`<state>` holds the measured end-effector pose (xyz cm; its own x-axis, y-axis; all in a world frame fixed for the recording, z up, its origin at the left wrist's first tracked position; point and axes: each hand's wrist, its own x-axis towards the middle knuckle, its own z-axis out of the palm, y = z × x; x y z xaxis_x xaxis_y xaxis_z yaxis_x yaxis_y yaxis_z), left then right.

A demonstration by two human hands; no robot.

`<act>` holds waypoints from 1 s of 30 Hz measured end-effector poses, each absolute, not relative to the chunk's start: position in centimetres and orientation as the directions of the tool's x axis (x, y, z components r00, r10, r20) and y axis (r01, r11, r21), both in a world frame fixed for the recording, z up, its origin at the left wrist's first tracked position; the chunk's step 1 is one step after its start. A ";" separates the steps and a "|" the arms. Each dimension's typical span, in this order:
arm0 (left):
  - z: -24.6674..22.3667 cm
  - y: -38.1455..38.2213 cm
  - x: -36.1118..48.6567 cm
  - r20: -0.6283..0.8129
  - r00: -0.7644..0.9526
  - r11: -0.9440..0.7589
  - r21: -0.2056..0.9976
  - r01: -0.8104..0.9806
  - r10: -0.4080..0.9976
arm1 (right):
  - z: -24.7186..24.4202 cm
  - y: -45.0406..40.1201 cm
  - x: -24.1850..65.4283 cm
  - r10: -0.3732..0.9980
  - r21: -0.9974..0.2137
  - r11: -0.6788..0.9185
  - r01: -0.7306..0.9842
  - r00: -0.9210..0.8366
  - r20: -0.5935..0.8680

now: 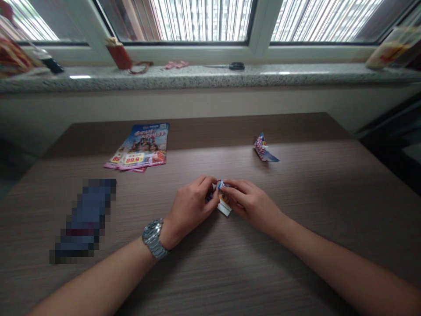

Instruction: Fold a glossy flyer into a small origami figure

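Between my two hands, low over the middle of the table, is a small folded paper flyer [224, 207] with a white lower end and printed colours above. My left hand [196, 199], with a metal watch [154, 237] on its wrist, pinches the flyer's left side. From the right, the fingers of my right hand [251, 202] close on its upper and right part. Much of the paper is hidden behind my fingers. Farther back on the right stands another folded flyer [261, 148], blue and pink, apart from my hands.
A stack of printed flyers [146, 147] lies at the back left of the table [184, 281]. In front of it is a pixelated dark-blue flat object [87, 219]. On the granite windowsill [197, 81] are scissors [236, 66], a red box [119, 55] and a pink item [176, 65].
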<state>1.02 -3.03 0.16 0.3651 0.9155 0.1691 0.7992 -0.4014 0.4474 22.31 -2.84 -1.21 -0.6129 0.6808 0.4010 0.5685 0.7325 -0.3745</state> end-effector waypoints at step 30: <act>0.1 -3.0 1.0 0.182 0.372 -0.413 0.444 0.795 0.910 | -1.4 -2.5 22.5 0.673 -0.408 0.739 0.536 -0.619 0.406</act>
<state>1.00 -3.03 0.14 0.3717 0.9103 0.1820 0.7949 -0.4133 0.4442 22.46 -2.55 -1.39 -0.6187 0.6729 0.4055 0.5361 0.7389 -0.4082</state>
